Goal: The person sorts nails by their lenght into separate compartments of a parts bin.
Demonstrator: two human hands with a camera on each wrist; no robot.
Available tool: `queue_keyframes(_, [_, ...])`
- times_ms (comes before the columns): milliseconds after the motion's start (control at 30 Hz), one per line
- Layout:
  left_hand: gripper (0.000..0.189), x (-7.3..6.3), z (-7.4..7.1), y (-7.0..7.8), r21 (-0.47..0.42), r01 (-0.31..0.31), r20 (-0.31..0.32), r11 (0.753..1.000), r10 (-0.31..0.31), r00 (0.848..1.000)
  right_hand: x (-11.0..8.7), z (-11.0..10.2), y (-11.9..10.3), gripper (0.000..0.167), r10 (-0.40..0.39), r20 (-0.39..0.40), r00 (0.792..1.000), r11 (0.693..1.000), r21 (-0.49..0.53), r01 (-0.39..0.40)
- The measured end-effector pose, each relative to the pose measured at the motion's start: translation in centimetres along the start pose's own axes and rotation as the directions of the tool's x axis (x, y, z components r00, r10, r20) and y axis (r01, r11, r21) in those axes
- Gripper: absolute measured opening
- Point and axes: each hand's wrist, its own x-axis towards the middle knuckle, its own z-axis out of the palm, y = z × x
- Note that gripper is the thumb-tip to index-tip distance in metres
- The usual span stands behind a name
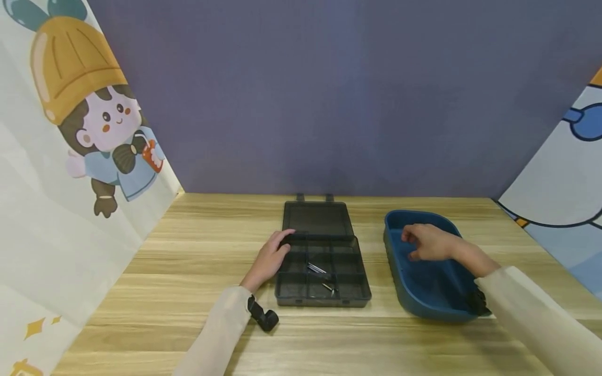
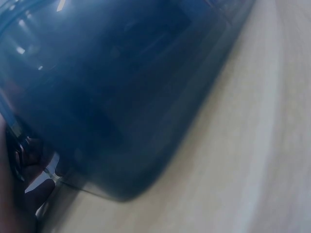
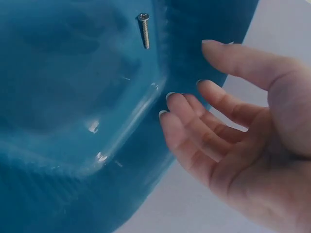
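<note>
A dark translucent compartment box (image 1: 348,287) lies with its lid (image 1: 317,216) folded back. Several slim silver pieces (image 1: 317,269) lie in a middle-column compartment, and small metal pieces (image 1: 330,288) in the one in front of it. My left hand (image 1: 270,258) rests against the box's left edge, fingers and thumb reaching over the rim. Over the blue bin (image 1: 408,292) hovers my right hand (image 1: 430,243), its fingers loosely bent and apart from the thumb, with nothing between them. In the right wrist view, a screw (image 3: 145,30) lies on the bin floor, apart from the fingertips.
Both containers stand on a wood-grain table (image 1: 155,297), with a strip of tabletop between them. A purple-grey panel (image 1: 329,99) rises behind the table. Printed sheets flank it, one with a cartoon figure (image 1: 108,125). A black device (image 1: 263,316) is strapped at my left wrist.
</note>
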Motion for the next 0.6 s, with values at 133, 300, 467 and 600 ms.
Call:
queue_keyframes(133, [0.042,0.0,-0.1,-0.1,0.011,-0.011,-0.002,1.0,0.011,1.0,0.6,0.0,0.3,0.032,-0.011,-0.005,1.0,1.0,0.016,0.011])
queue_keyframes(300, [0.042,0.1,0.1,-0.1,0.013,-0.014,-0.009,1.0,0.014,1.0,1.1,1.1,1.5,0.03,-0.068,-0.061,0.996,0.997,0.037,0.07])
queue_keyframes(467, [0.042,0.1,0.2,-0.1,0.016,-0.014,0.002,1.0,0.014,1.0,1.2,2.6,2.0,0.027,-0.07,-0.06,0.996,0.996,0.047,0.072])
queue_keyframes(600, [0.042,0.0,0.1,-0.1,0.004,-0.01,-0.007,1.0,0.01,1.0,1.3,3.1,1.4,0.026,-0.028,-0.055,0.998,0.999,0.036,0.03])
